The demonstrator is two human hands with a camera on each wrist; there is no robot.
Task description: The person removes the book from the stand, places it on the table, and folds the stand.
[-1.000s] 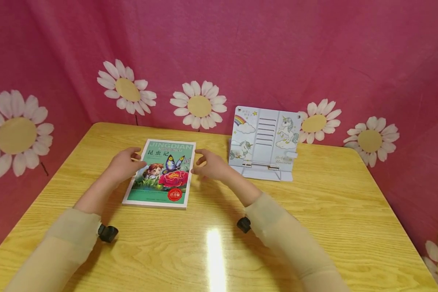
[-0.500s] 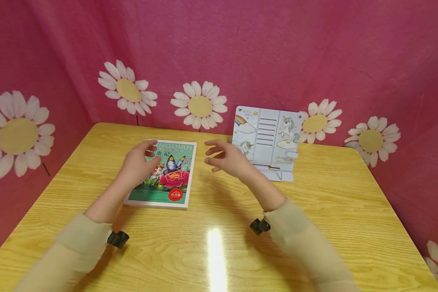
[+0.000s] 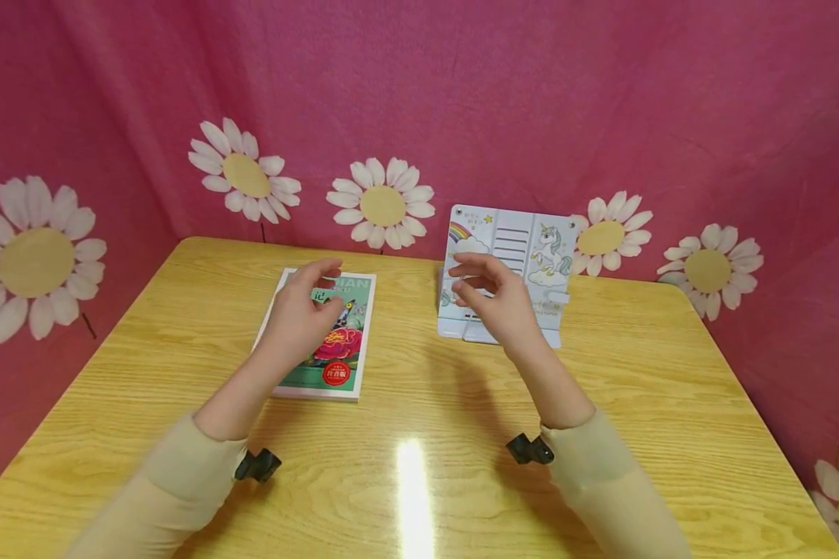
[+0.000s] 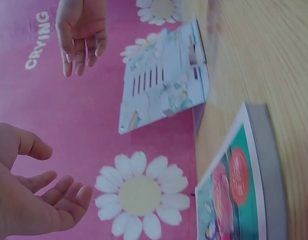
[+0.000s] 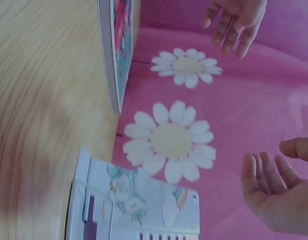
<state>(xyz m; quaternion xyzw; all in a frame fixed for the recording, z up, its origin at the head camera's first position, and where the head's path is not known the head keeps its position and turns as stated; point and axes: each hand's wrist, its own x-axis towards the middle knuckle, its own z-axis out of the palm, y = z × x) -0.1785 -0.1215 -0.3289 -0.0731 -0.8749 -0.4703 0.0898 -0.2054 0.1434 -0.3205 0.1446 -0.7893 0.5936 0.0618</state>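
Observation:
A thick green-covered book with a butterfly and a red flower on its cover lies flat on the table. Above its left part hovers my left hand, fingers loosely bent and holding nothing. Farther right, a white unicorn-printed book stand leans upright near the back edge. My right hand is in the air in front of that stand, hiding part of its lower left, with nothing in its grasp. In the left wrist view, my left hand is apart from the book.
The wooden table reaches back to a pink curtain printed with large white daisies. A bright light reflection lies on the table's front middle. Each sleeve carries a small black camera at the wrist.
Both hands have left the book's sides, risen and moved right. The left now hangs over the cover, the right before the stand. Book and stand stay in place.

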